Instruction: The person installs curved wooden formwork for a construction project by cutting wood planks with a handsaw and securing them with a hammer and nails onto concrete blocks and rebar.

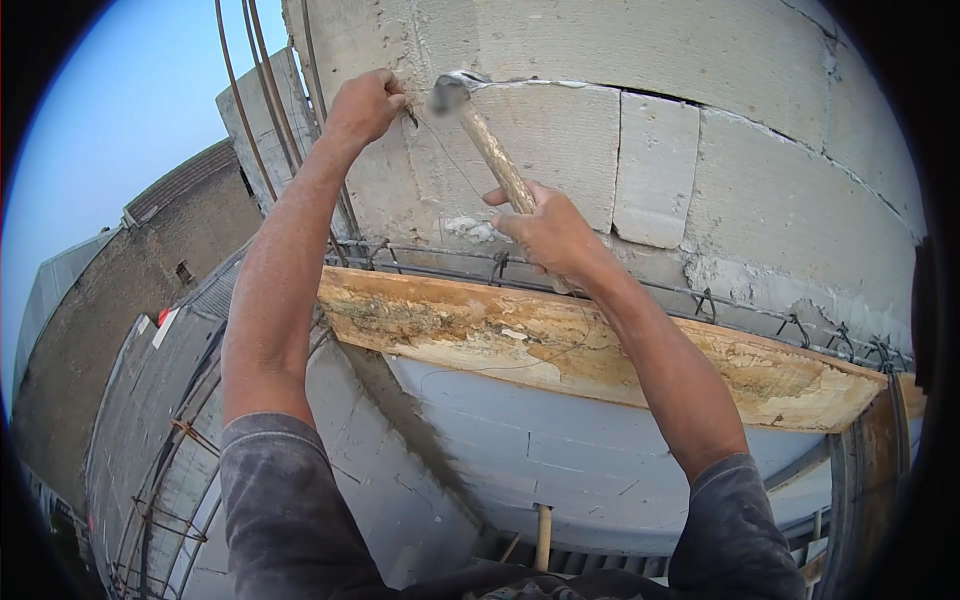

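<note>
My right hand (555,235) is wrapped round the wooden handle of a hammer (497,155). The hammer's metal head (450,93) is up near the block wall (540,140), just right of my left hand (368,105). Fingers pinched, my left hand is against the wall; what sits between the fingertips is too small to make out. A small dark spot shows just below them. From there a thin wire (450,160) trails down toward my right hand.
Tall rebar rods (265,95) rise at the left. A stained formwork board (500,335) runs below the wall, with tied rebar (500,262) along its top edge. Lower left is a rebar cage (165,515). A wooden post (544,540) stands below, and a brick building (130,270) farther off.
</note>
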`<state>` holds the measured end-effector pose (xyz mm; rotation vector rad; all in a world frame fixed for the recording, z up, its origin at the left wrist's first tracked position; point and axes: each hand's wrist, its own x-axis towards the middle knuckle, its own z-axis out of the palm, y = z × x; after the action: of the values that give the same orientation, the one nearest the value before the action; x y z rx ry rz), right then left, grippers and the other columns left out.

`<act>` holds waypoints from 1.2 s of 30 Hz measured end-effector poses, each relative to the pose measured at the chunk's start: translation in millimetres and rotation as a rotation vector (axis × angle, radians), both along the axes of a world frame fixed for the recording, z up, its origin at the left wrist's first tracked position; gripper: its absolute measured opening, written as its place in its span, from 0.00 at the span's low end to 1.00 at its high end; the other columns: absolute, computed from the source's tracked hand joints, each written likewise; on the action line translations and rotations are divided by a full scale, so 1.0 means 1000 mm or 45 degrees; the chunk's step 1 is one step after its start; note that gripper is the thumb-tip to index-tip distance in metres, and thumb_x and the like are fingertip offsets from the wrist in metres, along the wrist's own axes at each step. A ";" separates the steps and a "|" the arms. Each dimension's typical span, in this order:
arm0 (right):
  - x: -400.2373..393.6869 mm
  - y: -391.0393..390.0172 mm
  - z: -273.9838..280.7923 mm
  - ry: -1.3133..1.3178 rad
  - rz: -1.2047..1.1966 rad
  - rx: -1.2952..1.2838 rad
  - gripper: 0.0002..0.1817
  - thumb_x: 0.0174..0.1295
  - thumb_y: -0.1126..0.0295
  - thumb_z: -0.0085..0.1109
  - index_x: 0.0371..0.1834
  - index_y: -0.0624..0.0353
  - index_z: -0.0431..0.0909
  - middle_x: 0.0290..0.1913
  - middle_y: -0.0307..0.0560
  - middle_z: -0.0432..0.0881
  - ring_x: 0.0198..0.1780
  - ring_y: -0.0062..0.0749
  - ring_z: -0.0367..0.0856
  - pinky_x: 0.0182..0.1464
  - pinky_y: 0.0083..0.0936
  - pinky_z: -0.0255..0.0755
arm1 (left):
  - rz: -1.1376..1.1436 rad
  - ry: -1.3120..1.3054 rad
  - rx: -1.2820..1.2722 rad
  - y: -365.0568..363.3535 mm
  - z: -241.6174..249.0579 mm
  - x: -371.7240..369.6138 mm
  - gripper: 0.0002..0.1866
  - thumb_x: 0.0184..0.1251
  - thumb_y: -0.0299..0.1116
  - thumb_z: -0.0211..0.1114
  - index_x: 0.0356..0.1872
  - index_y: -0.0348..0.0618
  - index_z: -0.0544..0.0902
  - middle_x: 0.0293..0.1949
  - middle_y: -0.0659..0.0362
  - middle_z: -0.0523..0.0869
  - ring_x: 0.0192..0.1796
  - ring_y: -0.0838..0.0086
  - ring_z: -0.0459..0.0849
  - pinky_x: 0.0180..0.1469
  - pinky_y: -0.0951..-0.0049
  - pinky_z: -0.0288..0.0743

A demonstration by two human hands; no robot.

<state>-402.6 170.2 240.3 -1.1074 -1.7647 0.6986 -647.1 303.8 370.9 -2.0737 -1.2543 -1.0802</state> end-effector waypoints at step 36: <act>-0.048 0.007 -0.016 0.217 0.348 -0.263 0.24 0.64 0.70 0.61 0.63 0.65 0.71 0.20 0.32 0.69 0.16 0.19 0.65 0.18 0.24 0.62 | -1.378 -2.139 -1.211 0.029 -0.071 0.005 0.06 0.72 0.30 0.64 0.40 0.37 0.82 0.37 0.55 0.85 0.40 0.67 0.87 0.43 0.64 0.87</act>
<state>-450.1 177.5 224.2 -0.9165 -1.7412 1.1296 -642.1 332.7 299.6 -2.2545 -1.1718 -3.8374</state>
